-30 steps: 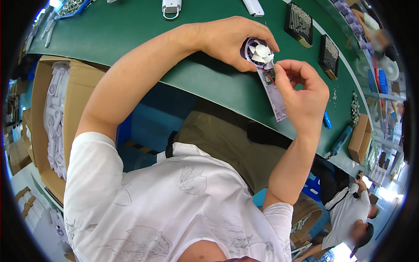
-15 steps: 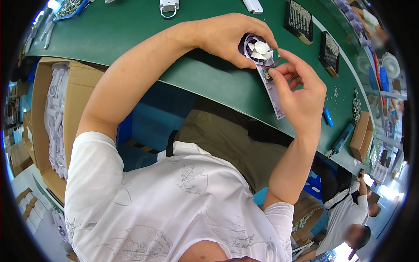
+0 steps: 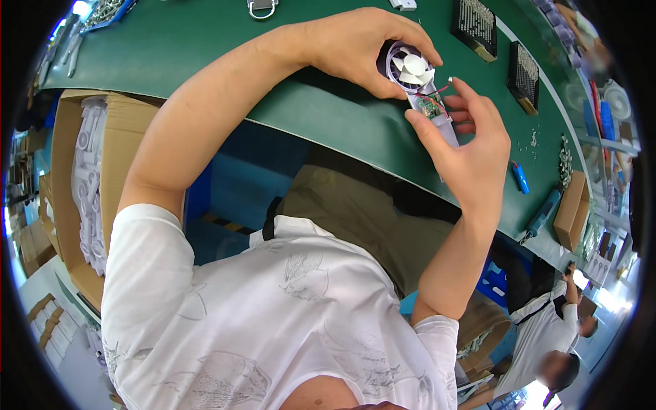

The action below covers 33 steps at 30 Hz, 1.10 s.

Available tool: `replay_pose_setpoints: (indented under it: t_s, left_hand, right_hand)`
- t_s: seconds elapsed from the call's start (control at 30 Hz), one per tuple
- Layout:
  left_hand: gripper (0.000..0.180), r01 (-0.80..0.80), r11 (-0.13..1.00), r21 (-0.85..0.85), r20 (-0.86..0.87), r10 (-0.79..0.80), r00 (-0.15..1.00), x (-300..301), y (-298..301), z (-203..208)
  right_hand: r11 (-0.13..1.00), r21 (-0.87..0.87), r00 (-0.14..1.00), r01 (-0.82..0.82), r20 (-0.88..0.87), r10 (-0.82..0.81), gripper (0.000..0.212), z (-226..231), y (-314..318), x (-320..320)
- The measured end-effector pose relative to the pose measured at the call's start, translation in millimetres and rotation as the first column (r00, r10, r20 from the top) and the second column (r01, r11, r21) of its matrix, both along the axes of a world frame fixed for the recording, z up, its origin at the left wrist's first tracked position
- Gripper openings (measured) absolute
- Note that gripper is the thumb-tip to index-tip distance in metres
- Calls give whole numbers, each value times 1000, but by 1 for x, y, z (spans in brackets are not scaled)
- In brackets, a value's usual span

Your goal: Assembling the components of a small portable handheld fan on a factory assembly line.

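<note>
Green table: left hand grips fan, right hand perhaps touching it.

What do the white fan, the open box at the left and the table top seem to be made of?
White fan: probably plastic, smooth, with thin curved blades.
Open box: cardboard, by its matt brown surface and folded flaps.
Table top: perhaps a rubber or vinyl covering, even green with soft sheen.

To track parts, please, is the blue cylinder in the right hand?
No, the blue cylinder lies on the green table, apart from the right hand.
</note>
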<state>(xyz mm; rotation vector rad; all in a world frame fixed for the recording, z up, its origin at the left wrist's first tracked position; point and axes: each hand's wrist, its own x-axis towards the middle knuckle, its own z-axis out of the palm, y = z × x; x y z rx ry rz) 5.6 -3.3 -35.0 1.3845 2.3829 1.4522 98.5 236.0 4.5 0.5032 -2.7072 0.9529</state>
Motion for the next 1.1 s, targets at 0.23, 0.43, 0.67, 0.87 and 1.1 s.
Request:
replay_pose_setpoints:
  t_s: [0.23,0.43,0.67,0.87,1.1]
  left_hand:
    - [71,66,997,36,59,-69,996,-7,-2,11]
    - [97,150,984,94,186,-165,969,-10,-15,21]
    - [96,113,994,4,73,-113,991,-9,-13,14]
    - [103,167,984,57,229,-176,957,-10,-9,19]
    - [111,175,978,117,348,-205,915,-10,-10,17]
  right_hand:
    - [997,-74,990,21,138,-10,50,-10,4,-8]
    - [990,-140,981,-5,193,32,42,-5,5,-14]
    - [992,130,996,-2,90,-9,42,2,-8,-9]
    - [998,26,987,-54,150,50,37,4,-2,-12]
    - [996,48,991,-74,119,68,39,2,-4,-12]
